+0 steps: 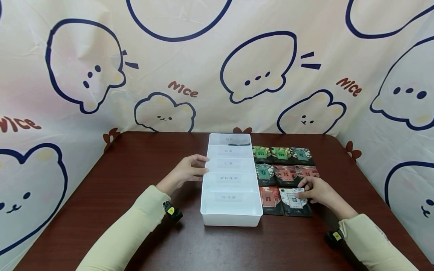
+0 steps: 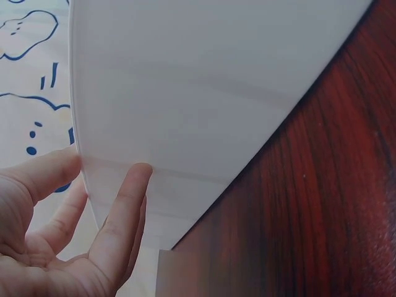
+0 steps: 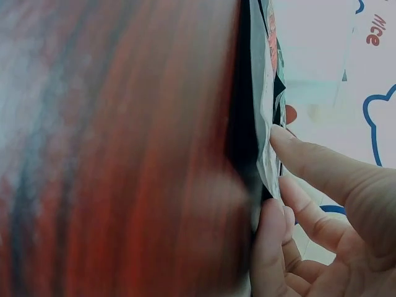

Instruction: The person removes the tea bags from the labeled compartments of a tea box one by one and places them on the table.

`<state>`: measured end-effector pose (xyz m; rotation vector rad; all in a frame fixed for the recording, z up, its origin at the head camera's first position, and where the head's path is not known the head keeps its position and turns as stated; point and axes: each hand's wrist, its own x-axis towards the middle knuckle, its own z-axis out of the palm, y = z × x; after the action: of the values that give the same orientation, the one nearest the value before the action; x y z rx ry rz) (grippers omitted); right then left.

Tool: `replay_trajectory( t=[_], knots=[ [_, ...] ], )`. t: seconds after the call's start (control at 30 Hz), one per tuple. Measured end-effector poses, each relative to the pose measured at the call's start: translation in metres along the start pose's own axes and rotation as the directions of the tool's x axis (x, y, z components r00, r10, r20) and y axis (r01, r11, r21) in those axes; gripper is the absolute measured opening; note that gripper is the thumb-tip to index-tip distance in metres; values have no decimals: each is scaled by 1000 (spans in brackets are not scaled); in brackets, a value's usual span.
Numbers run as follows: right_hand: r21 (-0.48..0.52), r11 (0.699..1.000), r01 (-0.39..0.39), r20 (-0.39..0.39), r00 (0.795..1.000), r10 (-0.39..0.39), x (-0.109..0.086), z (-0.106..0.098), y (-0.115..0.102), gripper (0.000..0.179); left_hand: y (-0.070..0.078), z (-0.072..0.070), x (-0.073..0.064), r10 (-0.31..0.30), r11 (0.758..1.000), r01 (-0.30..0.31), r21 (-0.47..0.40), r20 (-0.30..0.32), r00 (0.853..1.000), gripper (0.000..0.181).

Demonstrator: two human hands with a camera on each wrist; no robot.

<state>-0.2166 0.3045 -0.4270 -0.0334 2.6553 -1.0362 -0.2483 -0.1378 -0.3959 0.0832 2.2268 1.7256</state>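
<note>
A long white divided box stands on the table, with a printed label in each compartment. My left hand is at its left side. In the left wrist view, fingertips touch the outer wall with the fingers fairly straight, and the thumb is at the rim. My right hand pinches the right edge of a white-and-black tea sachet at the front of the sachet rows. In the right wrist view the thumb lies on the sachet's printed face, fingers at its edge.
Right of the box lie rows of tea sachets: green ones at the back, red ones in the middle, another red one in front. A dark sachet shows in the box's farthest compartment. A printed cloth hangs behind the table.
</note>
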Motion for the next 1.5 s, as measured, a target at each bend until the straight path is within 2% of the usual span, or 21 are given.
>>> replay_trajectory(
  t=[0.57, 0.7, 0.8, 0.97, 1.1, 1.23, 1.33, 1.5],
  knots=[
    [-2, 1000, -3, 7, 1000, 3, -1, -3, -2, 43, 1, 1, -1, 14, 1000, -14, 17, 4, 1000, 44],
    [26, 999, 36, 0, 999, -36, -1, -9, -2, 42, 2, 1, -1, 10, 1000, -10, 10, 4, 1000, 45],
    [84, 992, 92, -8, 996, -92, 0, -17, -7, 40, 3, 1, -2, 4, 1000, -4, 3, 6, 1000, 45],
    [165, 959, 230, -42, 973, -226, 1, -36, -28, 36, 2, -1, -3, 6, 1000, -6, 4, 0, 1000, 44],
    [162, 917, 363, -89, 931, -353, 7, -46, -54, 29, 1, -1, -3, 3, 1000, -3, 7, -6, 1000, 43],
    [179, 879, 442, -109, 897, -429, 20, -48, -83, 28, 0, -1, -3, 2, 1000, -1, 6, -8, 1000, 43],
    [200, 869, 452, -103, 892, -440, 35, -46, -102, 31, -1, -1, -3, 3, 1000, -3, 6, -8, 1000, 43],
    [248, 861, 443, -71, 895, -440, 67, -34, -124, 34, -1, 0, -2, 6, 1000, -6, 5, -5, 1000, 43]
  ],
)
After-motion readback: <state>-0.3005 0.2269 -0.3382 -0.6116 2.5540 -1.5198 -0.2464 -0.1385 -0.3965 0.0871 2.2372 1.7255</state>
